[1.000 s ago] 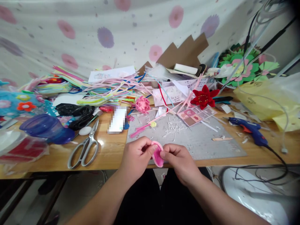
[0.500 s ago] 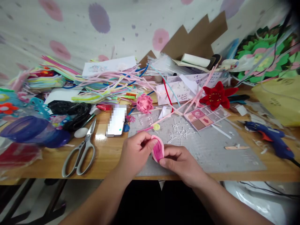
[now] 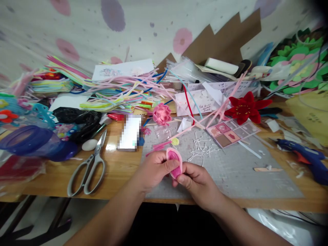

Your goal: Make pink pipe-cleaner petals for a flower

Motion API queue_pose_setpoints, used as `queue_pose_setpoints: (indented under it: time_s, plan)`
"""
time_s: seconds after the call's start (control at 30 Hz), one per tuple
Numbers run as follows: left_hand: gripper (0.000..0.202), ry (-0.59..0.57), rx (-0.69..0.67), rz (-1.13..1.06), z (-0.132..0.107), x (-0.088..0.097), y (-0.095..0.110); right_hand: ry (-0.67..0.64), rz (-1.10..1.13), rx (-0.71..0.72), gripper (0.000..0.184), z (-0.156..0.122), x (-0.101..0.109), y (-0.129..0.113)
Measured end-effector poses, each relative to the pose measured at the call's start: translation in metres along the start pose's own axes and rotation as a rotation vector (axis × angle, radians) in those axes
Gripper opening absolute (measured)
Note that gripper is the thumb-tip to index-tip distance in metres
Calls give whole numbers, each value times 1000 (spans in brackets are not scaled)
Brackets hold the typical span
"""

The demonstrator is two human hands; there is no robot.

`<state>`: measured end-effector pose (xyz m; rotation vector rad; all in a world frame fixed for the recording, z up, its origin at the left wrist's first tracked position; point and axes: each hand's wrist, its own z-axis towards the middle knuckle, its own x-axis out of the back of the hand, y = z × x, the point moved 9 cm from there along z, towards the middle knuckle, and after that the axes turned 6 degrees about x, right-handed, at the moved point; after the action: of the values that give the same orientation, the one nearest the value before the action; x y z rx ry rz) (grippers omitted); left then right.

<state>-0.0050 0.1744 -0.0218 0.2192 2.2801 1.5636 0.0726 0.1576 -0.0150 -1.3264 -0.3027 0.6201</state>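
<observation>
Between my two hands, just above the front of the grey cutting mat [image 3: 228, 179], is a pink petal [image 3: 174, 156] with a pale pink rim and a darker pink inside. My left hand [image 3: 156, 169] grips its left side, the thumb pressed on the inner face. The lower right edge is pinched between the thumb and fingers of my right hand [image 3: 198, 181]. Beyond the hands stands a pink fuzzy flower [image 3: 162, 114]. Pink pipe cleaner pieces [image 3: 162, 145] and a small yellow disc [image 3: 175, 141] lie just past my left hand.
Scissors [image 3: 88, 167] and a phone [image 3: 130, 133] lie to the left. White cotton-tipped sticks [image 3: 202, 147], a makeup palette [image 3: 225, 134], a red flower [image 3: 246, 108] and a blue glue gun [image 3: 303, 152] are to the right. Pipe cleaner bundles [image 3: 112, 89] line the back.
My left thumb has moved down and further across the inside of the petal. The petal is turned a little more toward me. The whole view has shifted slightly.
</observation>
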Motion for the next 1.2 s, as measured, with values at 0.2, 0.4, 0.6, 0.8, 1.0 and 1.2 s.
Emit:
queue_pose_setpoints:
  time_s: [0.2, 0.4, 0.6, 0.8, 1.0, 1.2]
  plan:
    - [30, 13, -15, -69, -5, 6, -4, -7, 129, -37, 17, 1, -5, 7]
    - [32, 125, -61, -126, -9, 12, -7, 78, 32, -10, 12, -1, 1, 11]
    - [30, 167, -106, -162, -15, 7, -7, 101, -137, 123, 14, -5, -1, -3]
    - [31, 145, -108, 7, -15, -4, -3, 129, -194, 223, 22, -17, 3, -22]
    - [25, 176, -157, -1, -7, -25, 4, 300, -64, 155, 16, -34, 36, -13]
    - [18, 122, -212, -89, -3, -58, 11, 456, 100, 278, 5, -42, 65, -24]
